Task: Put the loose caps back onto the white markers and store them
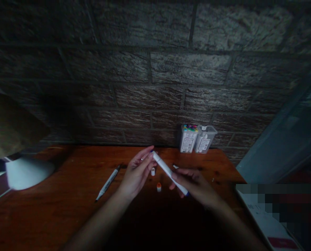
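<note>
A white marker point(165, 168) with blue ends is held slantwise above the table between my two hands. My left hand point(137, 170) pinches its upper end, thumb and fingers closed on the cap. Around the lower part of the barrel, my right hand point(190, 183) is closed. Below the marker, a white cap point(153, 172) and a cap with an orange top point(158, 187) stand on the wood. An uncapped white marker point(107, 183) lies to the left, its dark tips showing. Behind my right hand a small white piece point(175, 166) with a dark end is partly hidden.
Two clear plastic boxes point(202, 141) stand at the back by the brick wall point(134, 97), the left one filled with colourful-topped markers. A lamp with a white base point(27, 172) is on the left of the wooden table point(66, 205). A pale flat box point(262, 216) lies at right.
</note>
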Available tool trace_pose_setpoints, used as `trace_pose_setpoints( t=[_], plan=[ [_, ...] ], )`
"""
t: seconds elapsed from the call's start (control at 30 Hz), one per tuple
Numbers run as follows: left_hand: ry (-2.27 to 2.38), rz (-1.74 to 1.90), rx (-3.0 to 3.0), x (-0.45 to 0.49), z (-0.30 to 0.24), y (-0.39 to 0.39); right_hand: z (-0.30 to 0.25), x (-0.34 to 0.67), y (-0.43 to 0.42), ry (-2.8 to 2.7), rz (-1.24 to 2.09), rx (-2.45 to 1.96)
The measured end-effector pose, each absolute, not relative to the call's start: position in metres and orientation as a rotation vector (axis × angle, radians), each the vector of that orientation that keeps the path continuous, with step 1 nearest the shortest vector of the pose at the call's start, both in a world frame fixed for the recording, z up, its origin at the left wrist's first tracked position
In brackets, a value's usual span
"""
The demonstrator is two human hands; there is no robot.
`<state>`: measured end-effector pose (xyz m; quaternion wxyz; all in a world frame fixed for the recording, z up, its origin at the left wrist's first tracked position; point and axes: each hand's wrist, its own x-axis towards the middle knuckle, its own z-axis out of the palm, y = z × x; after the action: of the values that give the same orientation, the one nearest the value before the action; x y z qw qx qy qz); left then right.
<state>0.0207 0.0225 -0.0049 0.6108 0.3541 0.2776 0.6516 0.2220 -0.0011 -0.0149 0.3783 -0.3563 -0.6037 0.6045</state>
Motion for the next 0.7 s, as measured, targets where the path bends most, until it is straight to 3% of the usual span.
trace_pose_setpoints(
  t=[0.7],
  plan=[
    [0.536,1.468,0.871,0.0183,-0.0074,0.0233,-0.0049,0.2182,-0.0079,-1.557,1.639,-0.951]
  ],
)
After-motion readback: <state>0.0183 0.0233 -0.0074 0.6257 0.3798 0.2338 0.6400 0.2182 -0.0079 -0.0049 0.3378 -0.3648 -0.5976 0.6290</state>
